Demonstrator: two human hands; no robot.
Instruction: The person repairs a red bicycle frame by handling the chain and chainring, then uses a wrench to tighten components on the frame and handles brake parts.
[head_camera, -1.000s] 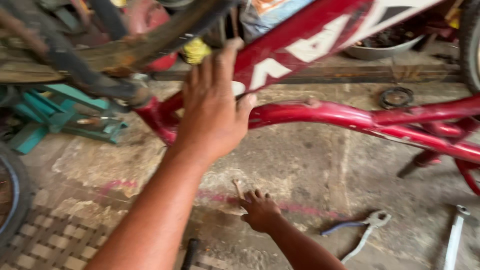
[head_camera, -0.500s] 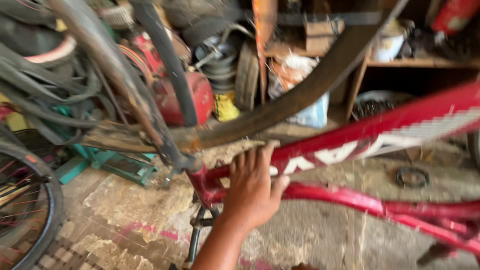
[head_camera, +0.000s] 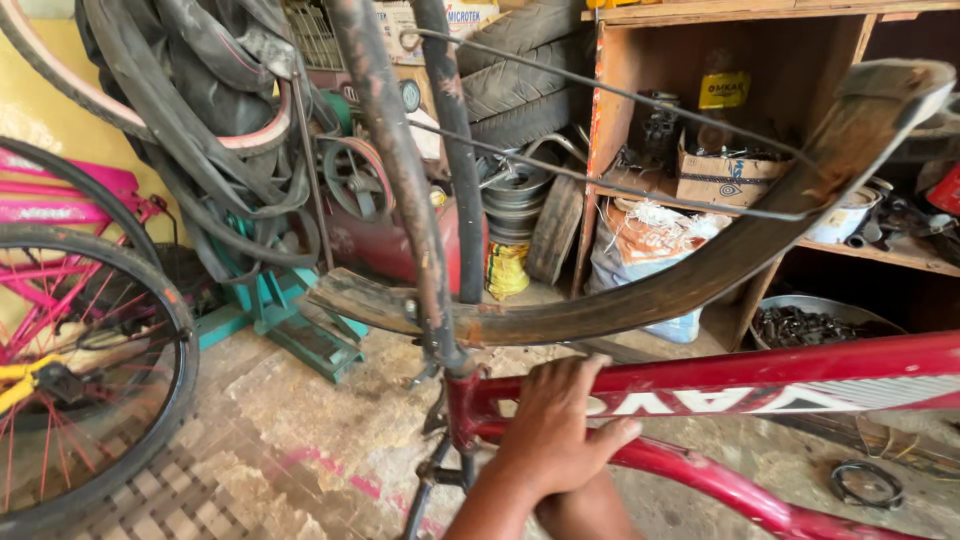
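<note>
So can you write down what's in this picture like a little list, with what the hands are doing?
place: cluttered bicycle repair workshop
left hand: resting flat on the red bicycle frame, fingers spread
right hand: mostly hidden under the left arm, cannot tell what it holds
above the frame: rusty dark mudguard, curved, and fork tubes
left side: black bicycle wheel with pink frame behind
behind: wooden shelf, stacked tyres, teal stand
floor: small black ring

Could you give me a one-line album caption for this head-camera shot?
A hand grips an upturned red bicycle frame beneath its rusty mudguard in a cluttered workshop.
</note>
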